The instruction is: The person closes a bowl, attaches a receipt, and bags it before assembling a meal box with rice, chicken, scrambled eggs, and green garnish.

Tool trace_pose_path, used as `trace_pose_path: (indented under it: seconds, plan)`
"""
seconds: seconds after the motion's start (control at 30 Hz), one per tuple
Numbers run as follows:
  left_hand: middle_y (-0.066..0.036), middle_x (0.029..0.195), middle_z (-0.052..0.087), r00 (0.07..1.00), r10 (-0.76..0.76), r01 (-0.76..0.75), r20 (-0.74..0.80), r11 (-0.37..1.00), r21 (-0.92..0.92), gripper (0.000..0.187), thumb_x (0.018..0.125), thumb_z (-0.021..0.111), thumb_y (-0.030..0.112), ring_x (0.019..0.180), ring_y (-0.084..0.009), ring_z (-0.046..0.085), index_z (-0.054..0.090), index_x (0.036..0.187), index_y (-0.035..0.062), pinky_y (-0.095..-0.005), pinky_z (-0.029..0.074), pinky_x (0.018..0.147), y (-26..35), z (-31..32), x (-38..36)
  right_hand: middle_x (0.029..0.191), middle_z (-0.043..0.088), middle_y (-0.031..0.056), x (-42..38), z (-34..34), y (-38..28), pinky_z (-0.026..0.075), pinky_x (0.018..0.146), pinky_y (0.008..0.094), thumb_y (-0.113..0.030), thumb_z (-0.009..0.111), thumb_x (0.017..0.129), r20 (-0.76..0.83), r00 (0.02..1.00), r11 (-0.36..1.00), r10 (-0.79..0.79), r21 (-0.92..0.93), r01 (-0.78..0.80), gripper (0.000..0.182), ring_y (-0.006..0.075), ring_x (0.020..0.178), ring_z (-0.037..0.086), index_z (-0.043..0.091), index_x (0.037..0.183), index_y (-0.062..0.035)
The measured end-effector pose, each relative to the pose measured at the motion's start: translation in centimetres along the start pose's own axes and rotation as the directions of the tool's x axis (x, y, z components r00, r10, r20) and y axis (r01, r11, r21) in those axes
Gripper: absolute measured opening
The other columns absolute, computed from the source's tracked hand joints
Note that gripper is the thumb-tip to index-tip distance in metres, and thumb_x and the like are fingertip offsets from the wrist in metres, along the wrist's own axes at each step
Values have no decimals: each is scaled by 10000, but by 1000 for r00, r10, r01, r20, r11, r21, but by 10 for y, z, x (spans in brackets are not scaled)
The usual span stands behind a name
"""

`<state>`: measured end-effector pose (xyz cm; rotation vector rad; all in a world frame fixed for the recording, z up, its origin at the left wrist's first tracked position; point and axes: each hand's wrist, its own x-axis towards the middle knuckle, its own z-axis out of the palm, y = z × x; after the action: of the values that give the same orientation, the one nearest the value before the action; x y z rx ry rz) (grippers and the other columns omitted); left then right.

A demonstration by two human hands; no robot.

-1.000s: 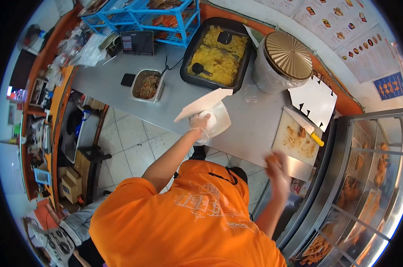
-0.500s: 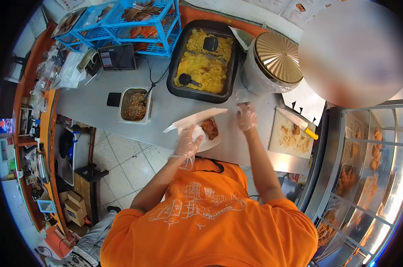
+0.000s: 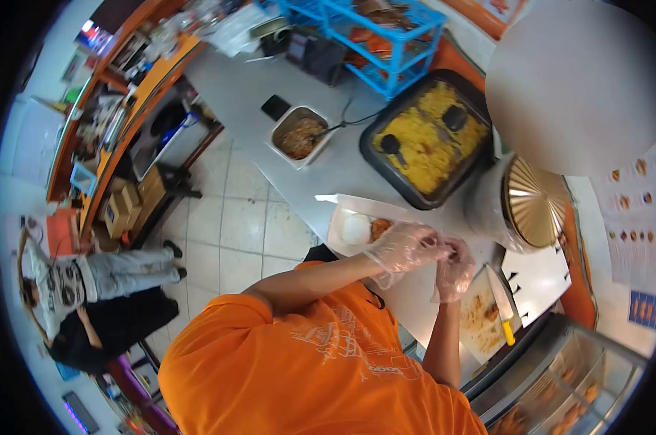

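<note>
Both hands wear clear plastic gloves and meet above the counter, fingertips pinched together. My left hand (image 3: 409, 248) reaches in from the left, passing just over the corner of an open paper takeout box (image 3: 335, 235). Inside the box lie a white rounded mound that looks like rice (image 3: 356, 229) and a piece of fried chicken (image 3: 379, 228), partly covered by the hand. My right hand (image 3: 455, 272) comes up from below, its fingers closed against those of the left. Whatever sits between the fingertips is too small and blurred to name.
A black pan (image 3: 368, 156) of yellow rice holds two black scoops. Beside it stands a lidded pot (image 3: 534, 203). A knife (image 3: 500, 301) lies by the stained cutting board (image 3: 476, 337). A metal container (image 3: 299, 138) holds chopped food. People are at far left.
My left hand has let go of the box and moved right to meet my right hand. The view has turned, bringing people at the left into sight.
</note>
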<state>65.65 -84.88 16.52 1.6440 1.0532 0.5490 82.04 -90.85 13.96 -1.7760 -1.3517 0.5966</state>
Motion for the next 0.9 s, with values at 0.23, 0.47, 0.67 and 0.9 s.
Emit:
trace_pose_path:
  seconds: [0.23,0.47,0.67,0.9]
  plan:
    - [-199,847,681,993,104,-110,-61,988,-105,260,942,597,280,815,-379,662,686,986,39,-460,510,747,-3,-78,2,831,692,91,29,48,-67,544,684,282,0,745,811,-14,999,993,-38,110,39,136,155,724,660,657,914,9]
    - [-156,795,679,975,187,-185,-120,982,28,163,887,624,200,741,-370,666,671,921,47,-460,530,694,-68,-209,8,743,635,73,85,155,-155,516,660,261,52,705,773,-14,977,977,-212,-36,211,135,145,666,625,598,809,-21]
    - [-154,679,635,936,203,-121,-286,953,279,190,804,682,197,680,-357,656,619,696,53,-448,528,640,-125,-317,18,821,602,83,112,265,-203,501,643,272,25,726,770,113,991,998,-67,-6,68,239,137,725,602,578,949,-32]
    - [-165,767,686,989,102,-124,104,964,236,208,823,638,240,733,-364,678,678,787,39,-468,546,670,-159,-388,28,1049,648,167,133,318,-241,548,765,377,35,702,756,376,874,911,-309,-146,385,278,331,911,672,691,1022,-44]
